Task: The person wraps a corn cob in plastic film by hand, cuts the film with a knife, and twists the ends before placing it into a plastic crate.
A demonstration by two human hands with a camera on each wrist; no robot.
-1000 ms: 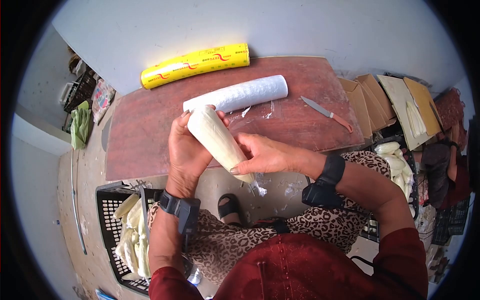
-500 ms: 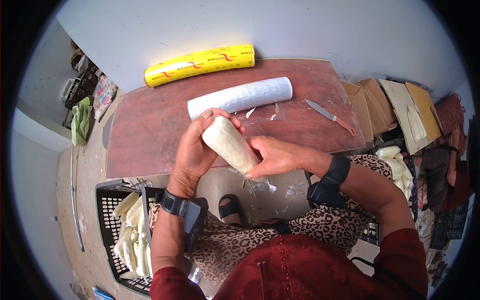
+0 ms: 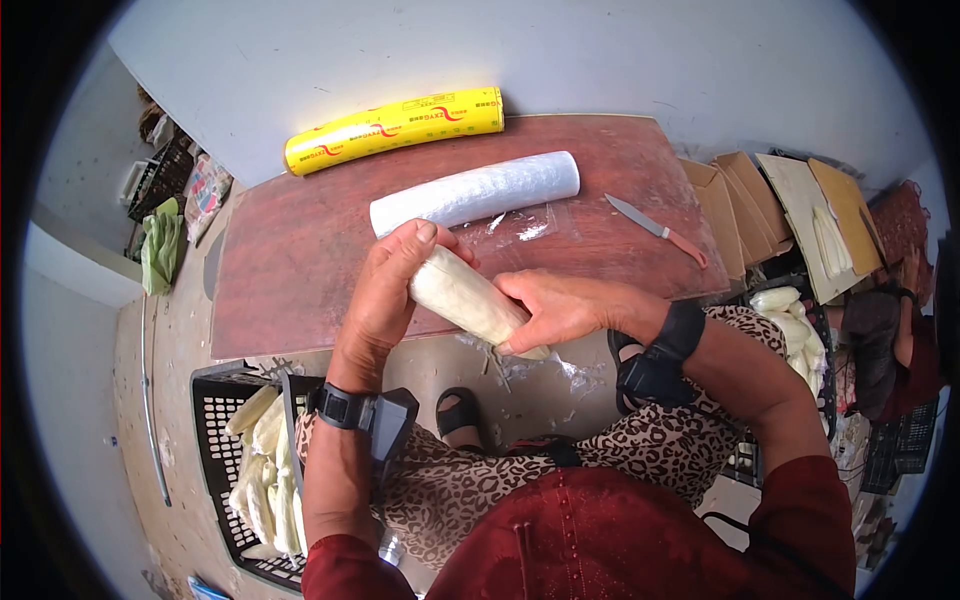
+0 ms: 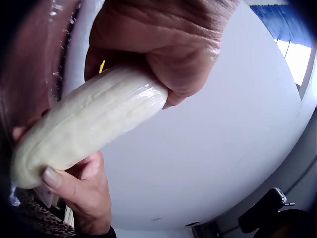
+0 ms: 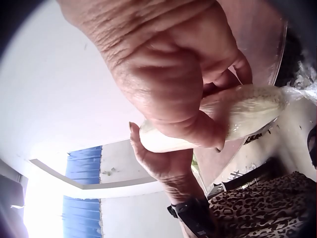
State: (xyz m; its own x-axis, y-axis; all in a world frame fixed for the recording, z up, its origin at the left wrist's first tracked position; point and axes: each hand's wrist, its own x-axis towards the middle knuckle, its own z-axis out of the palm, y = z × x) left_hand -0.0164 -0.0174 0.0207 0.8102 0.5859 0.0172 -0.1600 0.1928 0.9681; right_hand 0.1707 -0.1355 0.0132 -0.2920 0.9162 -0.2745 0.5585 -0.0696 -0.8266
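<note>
In the head view a pale, long vegetable (image 3: 465, 298) slants between both hands, over the near edge of the table. My left hand (image 3: 385, 280) grips its upper end, thumb across the top. My right hand (image 3: 565, 310) holds the lower end, with its thumb on the near side. Clear film shines on the vegetable (image 4: 89, 114) in the left wrist view. At one end of the vegetable (image 5: 252, 111), the right wrist view shows bunched loose film (image 5: 304, 84). The exact kind of vegetable I cannot tell.
A white film roll (image 3: 480, 190), a yellow printed roll (image 3: 395, 130) and a knife (image 3: 655, 230) lie on the red-brown table (image 3: 290, 270). Black crates with similar pale vegetables stand left (image 3: 215, 440) and right. Flattened cardboard (image 3: 750, 205) leans at the right. Film scraps litter the floor.
The vegetable has turned toward level and shifted slightly right. My left hand has moved from beneath its upper end to over it. My right hand stays at the lower end.
</note>
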